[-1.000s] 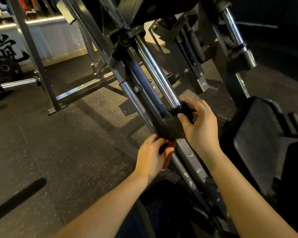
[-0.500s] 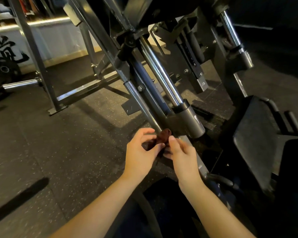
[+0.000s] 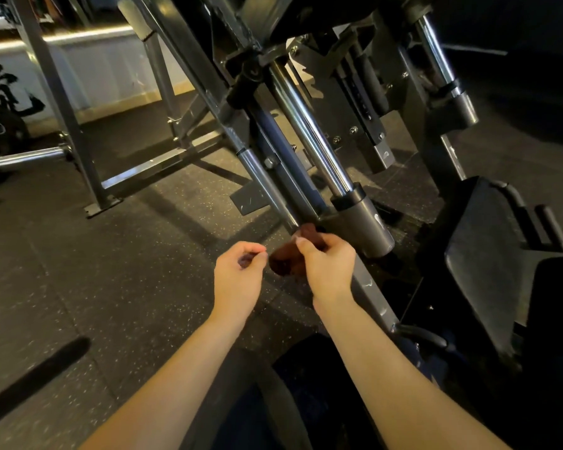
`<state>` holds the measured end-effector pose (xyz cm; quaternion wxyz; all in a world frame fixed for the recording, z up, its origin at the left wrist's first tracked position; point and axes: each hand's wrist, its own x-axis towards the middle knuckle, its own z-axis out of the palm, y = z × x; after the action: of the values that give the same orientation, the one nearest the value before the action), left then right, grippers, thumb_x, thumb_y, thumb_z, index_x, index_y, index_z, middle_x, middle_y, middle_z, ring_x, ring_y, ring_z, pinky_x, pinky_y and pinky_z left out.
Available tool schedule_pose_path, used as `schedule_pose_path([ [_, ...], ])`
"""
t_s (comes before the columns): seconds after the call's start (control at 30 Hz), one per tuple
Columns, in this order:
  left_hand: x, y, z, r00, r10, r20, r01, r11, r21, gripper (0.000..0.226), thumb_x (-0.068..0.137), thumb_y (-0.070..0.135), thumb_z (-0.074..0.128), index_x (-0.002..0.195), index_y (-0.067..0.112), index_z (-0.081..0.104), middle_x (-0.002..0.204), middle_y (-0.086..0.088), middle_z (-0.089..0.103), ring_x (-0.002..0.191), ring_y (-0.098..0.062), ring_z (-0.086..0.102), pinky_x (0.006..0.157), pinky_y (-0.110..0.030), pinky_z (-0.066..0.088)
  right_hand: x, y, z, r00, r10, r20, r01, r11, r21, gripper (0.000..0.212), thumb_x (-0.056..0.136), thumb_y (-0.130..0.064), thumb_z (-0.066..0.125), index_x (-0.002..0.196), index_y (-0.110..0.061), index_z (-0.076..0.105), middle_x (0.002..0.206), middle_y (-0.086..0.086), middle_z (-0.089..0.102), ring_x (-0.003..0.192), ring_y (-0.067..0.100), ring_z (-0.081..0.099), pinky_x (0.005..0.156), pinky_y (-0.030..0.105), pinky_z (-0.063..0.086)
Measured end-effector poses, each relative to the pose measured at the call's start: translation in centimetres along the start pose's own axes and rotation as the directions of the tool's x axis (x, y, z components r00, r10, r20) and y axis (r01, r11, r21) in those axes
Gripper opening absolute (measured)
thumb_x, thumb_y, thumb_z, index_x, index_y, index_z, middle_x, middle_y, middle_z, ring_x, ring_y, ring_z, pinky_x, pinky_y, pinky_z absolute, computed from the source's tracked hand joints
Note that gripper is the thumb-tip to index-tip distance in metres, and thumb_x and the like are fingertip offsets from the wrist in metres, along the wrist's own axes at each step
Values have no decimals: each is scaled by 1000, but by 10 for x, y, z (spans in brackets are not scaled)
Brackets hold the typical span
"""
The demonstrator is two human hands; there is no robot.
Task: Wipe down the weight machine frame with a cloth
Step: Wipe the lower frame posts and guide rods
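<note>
Right now the cloth [image 3: 285,258], a dark reddish-brown wad, sits just below the middle of the view, bunched in the grip of the right hand [image 3: 330,266], whose thumb and curled fingers pinch it. Its upper end touches the slanted grey frame rail [image 3: 369,287] of the weight machine, just at 8 o'clock from the grey cylinder sleeve [image 3: 363,222]. At 9 o'clock from the cloth, just beside it, the left hand [image 3: 239,277] hovers with fingers loosely curled, holding nothing. From the sleeve a chrome guide rod [image 3: 306,128] runs up toward 11 o'clock. At 3 o'clock lies a black padded seat [image 3: 488,264]. Speckled rubber floor [image 3: 111,271] spreads at 9 o'clock, with a chrome bar [image 3: 30,157] at 10 o'clock.
</note>
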<state>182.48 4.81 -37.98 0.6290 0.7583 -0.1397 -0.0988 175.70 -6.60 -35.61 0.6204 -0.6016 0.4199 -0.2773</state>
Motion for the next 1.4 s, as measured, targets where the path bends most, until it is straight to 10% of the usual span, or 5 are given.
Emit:
schedule_pose_path([
  [0.3, 15, 3, 5, 997, -66, 31, 65, 998, 14, 8, 90, 17, 77, 98, 18, 75, 93, 1, 74, 82, 1, 67, 70, -10, 49, -24, 68, -43, 984, 24, -179, -77, 952, -296, 34, 94, -22, 72, 126, -17, 62, 113, -7, 63, 118, 19, 61, 98, 31, 48],
  [0.8, 43, 8, 47, 999, -37, -18, 39, 996, 81, 30, 82, 46, 82, 100, 25, 71, 92, 10, 73, 89, -6, 69, 92, -43, 58, -24, 102, -69, 947, 124, -295, -198, 950, -239, 28, 91, -23, 72, 117, -23, 61, 109, 0, 67, 108, 24, 65, 97, 46, 55],
  [1.07, 46, 8, 41, 985, 138, -104, -100, 946, 307, 79, 68, 64, 84, 125, 27, 45, 119, 4, 54, 103, -16, 59, 88, -41, 55, -3, 48, -19, 991, -111, -81, 90, 969, -231, 29, 97, -28, 67, 126, -27, 62, 98, -25, 56, 98, -3, 52, 97, 23, 40],
  [1.23, 41, 7, 38, 872, 474, -121, -311, 729, 609, 92, 72, 62, 83, 140, 15, 43, 141, -14, 44, 126, -28, 48, 106, -42, 40, -20, 118, -84, 928, 131, -348, -207, 960, -191, 21, 92, -24, 73, 102, -32, 57, 99, -9, 61, 110, 24, 64, 103, 50, 51],
  [1.4, 29, -2, 36, 588, 717, 375, -725, 262, 637, 57, 87, 52, 74, 130, 15, 61, 150, -13, 46, 143, -29, 38, 121, -51, 25, -10, 84, -57, 969, -8, -249, -41, 981, -191, 27, 94, -22, 71, 119, -23, 61, 106, -11, 63, 104, 8, 60, 97, 33, 52],
])
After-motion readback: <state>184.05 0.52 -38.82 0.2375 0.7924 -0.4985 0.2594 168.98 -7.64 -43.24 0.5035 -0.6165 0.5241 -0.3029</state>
